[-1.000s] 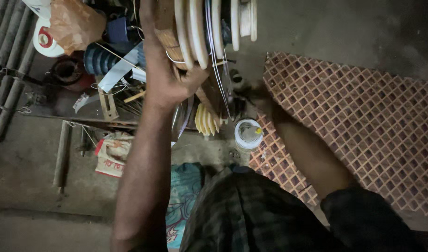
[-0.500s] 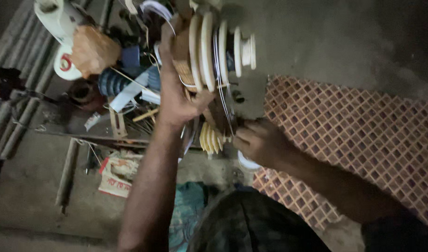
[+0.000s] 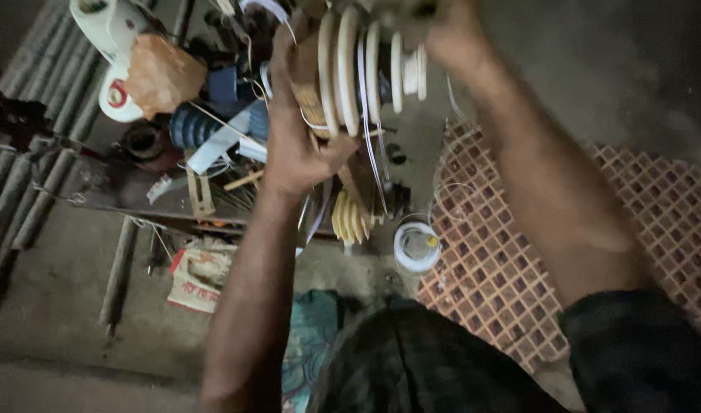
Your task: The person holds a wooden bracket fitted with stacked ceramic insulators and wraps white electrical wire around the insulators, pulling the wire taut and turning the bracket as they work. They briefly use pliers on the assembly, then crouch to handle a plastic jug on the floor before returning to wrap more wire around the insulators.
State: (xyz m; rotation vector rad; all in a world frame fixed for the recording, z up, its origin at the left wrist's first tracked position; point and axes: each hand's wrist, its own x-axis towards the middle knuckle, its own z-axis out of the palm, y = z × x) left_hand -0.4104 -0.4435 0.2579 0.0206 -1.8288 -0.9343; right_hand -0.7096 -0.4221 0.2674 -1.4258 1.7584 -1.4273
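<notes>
My left hand [image 3: 301, 138] grips the near side of a stack of pale round discs [image 3: 358, 69] mounted side by side, like a coil former. My right hand [image 3: 442, 30] is raised to the top of that stack, fingers on its upper edge; what it pinches is blurred. A thin pale wire [image 3: 369, 153] hangs from the discs down to a small white spool [image 3: 416, 246] on the floor. A smaller yellowish set of discs [image 3: 349, 218] sits just below.
A brown checked mat [image 3: 519, 260] lies at the right. Clutter fills the upper left: a white jug [image 3: 110, 30], an orange bag [image 3: 161, 75], a dark ribbed part [image 3: 190, 126]. Metal rods [image 3: 14, 191] run along the left; a printed packet [image 3: 201, 275] lies near my knee.
My right hand has risen from beside the small white spool on the floor to the top of the disc stack. My left hand keeps its grip.
</notes>
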